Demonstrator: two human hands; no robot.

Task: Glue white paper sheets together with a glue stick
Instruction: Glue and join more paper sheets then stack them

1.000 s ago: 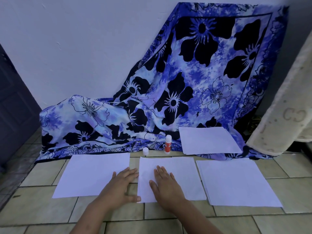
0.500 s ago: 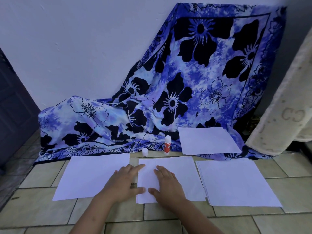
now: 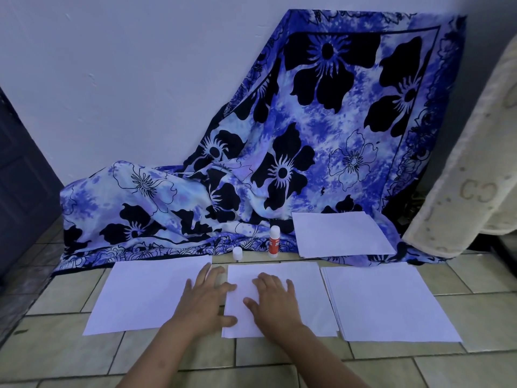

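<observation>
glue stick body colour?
Red-orange label, white top, on the glue stick; head view.

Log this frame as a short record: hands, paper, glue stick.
left hand: flat, bridging left sheet and middle sheet
right hand: flat on middle sheet
right stack: on the tiles, untouched
far sheets: lying on blue cloth
glue stick: upright at cloth edge, white cap standing to its left
</observation>
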